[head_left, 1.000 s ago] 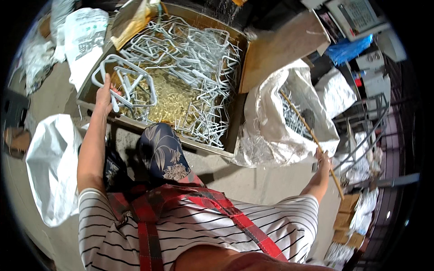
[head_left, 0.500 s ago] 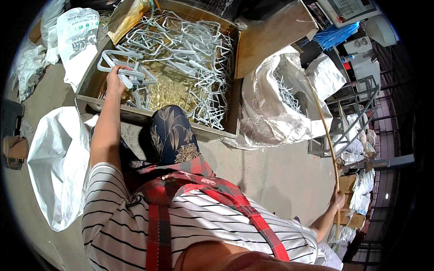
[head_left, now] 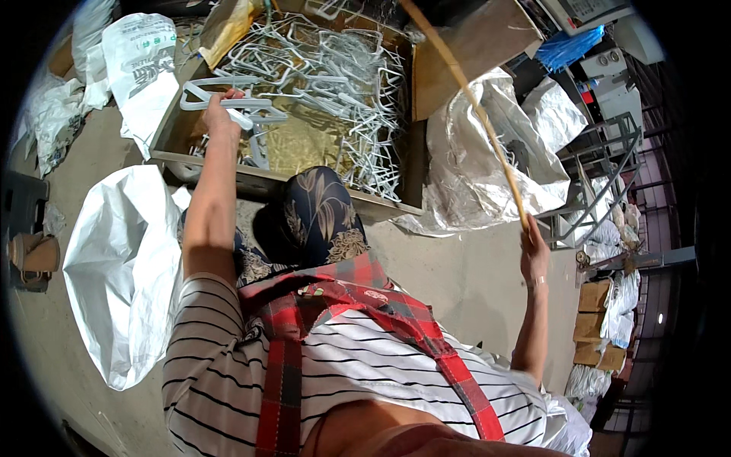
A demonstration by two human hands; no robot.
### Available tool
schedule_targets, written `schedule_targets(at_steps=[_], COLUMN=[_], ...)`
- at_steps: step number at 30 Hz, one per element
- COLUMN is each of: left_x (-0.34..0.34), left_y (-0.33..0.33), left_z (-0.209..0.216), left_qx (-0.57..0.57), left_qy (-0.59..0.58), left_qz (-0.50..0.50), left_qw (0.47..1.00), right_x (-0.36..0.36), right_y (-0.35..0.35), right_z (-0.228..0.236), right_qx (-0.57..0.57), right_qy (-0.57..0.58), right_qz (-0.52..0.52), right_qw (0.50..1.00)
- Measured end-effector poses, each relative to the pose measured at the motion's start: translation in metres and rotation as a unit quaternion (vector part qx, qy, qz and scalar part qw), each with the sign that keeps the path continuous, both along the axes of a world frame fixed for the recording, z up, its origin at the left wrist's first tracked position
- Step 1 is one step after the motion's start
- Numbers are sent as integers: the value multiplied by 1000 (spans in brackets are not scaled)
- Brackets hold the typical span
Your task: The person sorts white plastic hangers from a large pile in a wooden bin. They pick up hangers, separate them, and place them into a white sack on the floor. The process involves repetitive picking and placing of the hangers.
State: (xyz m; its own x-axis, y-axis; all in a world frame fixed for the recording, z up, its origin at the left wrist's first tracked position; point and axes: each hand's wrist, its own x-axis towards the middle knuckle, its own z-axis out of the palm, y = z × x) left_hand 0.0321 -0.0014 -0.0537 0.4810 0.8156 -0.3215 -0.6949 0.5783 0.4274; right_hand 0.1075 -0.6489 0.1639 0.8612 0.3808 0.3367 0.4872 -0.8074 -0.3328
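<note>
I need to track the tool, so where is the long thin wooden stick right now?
In the head view, the long thin wooden stick is gripped by the right hand, slanting up-left over the crinkled silver plastic bag.

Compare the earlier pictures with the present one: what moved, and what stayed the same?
The right hand swung the long thin wooden stick up and over the cardboard box of white wire hangers. The left hand stayed gripping a bundle of white hangers.

Black-white striped short-sleeve shirt w/ red plaid apron straps is worn; dark floral-print trousers seen centre frame.
</note>
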Motion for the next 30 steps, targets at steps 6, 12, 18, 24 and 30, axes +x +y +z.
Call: schedule_targets(at_steps=[6,12,18,24,30], left_x=[-20,-30,-35,-27,-20], left_y=[-5,-6,-6,-12,-18], left_z=[26,40,44,48,46], left_qx=[-51,-72,-82,-47,-63], left_qy=[-11,-4,-11,1,21], left_qz=[19,43,55,30,18], left_qw=[998,996,995,998,998], right_x=[116,168,178,270,243], right_y=[104,165,216,214,223], right_z=[-35,-50,6,53,39], right_qx=[-264,-283,-359,-237,-319], right_qy=[19,49,-26,-102,-88], right_qz=[42,87,25,-11,2], right_qw=[963,954,933,966,944])
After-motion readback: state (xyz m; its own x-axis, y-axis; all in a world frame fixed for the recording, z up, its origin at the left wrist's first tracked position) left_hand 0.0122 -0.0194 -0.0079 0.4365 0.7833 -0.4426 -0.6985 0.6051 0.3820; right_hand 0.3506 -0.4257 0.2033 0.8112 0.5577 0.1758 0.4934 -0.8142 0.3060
